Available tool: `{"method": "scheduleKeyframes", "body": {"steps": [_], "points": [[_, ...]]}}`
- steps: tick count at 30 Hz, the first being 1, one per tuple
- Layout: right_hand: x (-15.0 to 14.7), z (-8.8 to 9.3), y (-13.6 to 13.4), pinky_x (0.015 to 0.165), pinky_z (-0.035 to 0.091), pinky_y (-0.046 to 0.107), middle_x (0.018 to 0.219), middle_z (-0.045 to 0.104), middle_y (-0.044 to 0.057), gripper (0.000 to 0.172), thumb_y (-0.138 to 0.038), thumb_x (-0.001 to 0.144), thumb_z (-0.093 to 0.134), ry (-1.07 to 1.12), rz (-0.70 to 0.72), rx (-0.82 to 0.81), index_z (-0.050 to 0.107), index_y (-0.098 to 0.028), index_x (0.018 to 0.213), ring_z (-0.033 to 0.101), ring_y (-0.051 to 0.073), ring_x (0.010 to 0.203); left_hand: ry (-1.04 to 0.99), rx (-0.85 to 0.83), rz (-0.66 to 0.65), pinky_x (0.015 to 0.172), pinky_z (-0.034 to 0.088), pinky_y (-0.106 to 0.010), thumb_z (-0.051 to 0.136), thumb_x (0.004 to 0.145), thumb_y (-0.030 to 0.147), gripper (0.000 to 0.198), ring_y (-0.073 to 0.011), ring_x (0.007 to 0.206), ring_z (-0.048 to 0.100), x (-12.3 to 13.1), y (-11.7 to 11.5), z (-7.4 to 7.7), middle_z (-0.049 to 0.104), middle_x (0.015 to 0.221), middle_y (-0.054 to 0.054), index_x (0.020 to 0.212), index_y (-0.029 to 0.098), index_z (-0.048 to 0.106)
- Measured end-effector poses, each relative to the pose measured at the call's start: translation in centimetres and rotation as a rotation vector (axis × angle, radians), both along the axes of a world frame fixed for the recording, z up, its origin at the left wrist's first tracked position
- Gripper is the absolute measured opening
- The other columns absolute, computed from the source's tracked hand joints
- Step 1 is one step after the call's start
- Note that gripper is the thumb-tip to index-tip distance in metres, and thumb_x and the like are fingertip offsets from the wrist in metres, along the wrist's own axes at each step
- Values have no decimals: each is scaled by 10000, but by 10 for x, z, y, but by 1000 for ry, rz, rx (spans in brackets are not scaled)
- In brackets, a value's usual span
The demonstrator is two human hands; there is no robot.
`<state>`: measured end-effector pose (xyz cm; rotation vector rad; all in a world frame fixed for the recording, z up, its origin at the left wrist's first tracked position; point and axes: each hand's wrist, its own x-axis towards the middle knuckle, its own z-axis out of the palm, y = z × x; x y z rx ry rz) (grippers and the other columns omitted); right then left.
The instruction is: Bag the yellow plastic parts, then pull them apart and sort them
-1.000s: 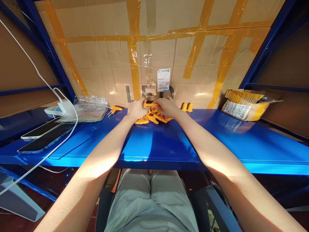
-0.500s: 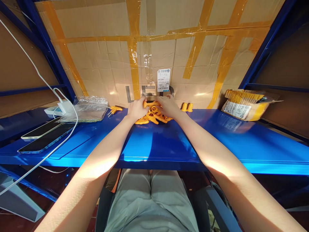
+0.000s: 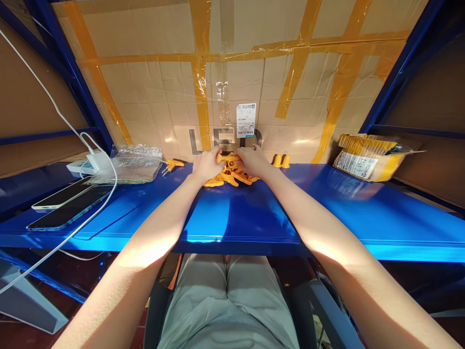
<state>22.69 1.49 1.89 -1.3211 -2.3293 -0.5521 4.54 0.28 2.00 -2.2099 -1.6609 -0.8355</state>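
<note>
A heap of orange plastic parts [image 3: 232,178] lies against the cardboard at the middle of the blue shelf. Above the heap, my left hand [image 3: 206,165] and my right hand [image 3: 254,160] pinch the two ends of one orange plastic piece [image 3: 228,157], whose exact kind I cannot make out. The fingers of both hands are bent around it and partly hide it. Left of the hands lies an orange piece with a metal ring and chain [image 3: 173,166]. Two small ribbed orange pieces [image 3: 282,161] stand upright to the right.
Two phones [image 3: 72,203] and a white charger with cable [image 3: 97,162] lie on the left of the blue shelf [image 3: 261,218], beside a clear plastic packet [image 3: 136,165]. A taped parcel [image 3: 366,157] sits at the right. A taped cardboard sheet [image 3: 160,97] rises behind.
Both hands stay in place over the heap. The orange piece between them has turned or shifted very slightly.
</note>
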Motion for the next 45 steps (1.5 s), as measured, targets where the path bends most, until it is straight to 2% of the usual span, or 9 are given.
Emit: {"method": "scheduleKeyframes", "body": {"steps": [11,16,21,28,32,38,45], "points": [[-2,5,-6,1010,323,498,1178,667,159,304,-148,898,521,-28,-46,27,556,-132,1200,597,318,1089,-30,-10,-17,838,490,-372,557,795,289,405,-310,1020,655,0,2,-2,710,1034,-79,1196,249,592],[-2,5,-7,969,344,481,1143,672,162,322,-125,904,495,-57,-54,80,542,-132,1223,605,318,1080,-169,-49,-35,768,476,-329,606,751,262,363,-281,934,661,3,2,0,705,897,-56,1111,226,628],[-2,5,-8,979,308,478,1142,664,166,348,-97,894,475,-71,-47,115,535,-140,1234,590,316,1054,-370,-125,-94,659,453,-271,658,710,229,261,-202,765,635,4,8,-1,659,748,-11,969,192,645],[0,3,-3,968,296,460,1129,652,177,303,-98,897,430,-67,-33,170,536,-133,1179,567,317,1042,-512,-195,-119,638,453,-261,672,703,195,187,-163,645,590,5,9,0,597,637,24,886,184,637],[2,0,1,982,312,480,1122,673,171,286,-140,913,457,-53,-19,114,537,-136,1188,578,319,1055,-439,-170,-96,676,463,-283,652,718,220,195,-190,716,622,3,9,-1,639,706,-4,910,185,646],[2,-4,2,1034,293,514,1200,667,153,311,-98,915,455,-98,-8,27,576,-148,1197,581,303,1110,-138,-64,-30,767,476,-333,630,740,314,295,-277,916,654,-2,9,-4,695,884,-69,1017,215,655],[-1,3,-6,1009,302,485,1153,664,156,337,-67,883,475,-96,-50,69,567,-145,1198,567,301,1082,-73,-38,-26,804,478,-348,603,754,303,340,-293,949,656,-1,6,-3,701,921,-74,1084,231,638]]}}
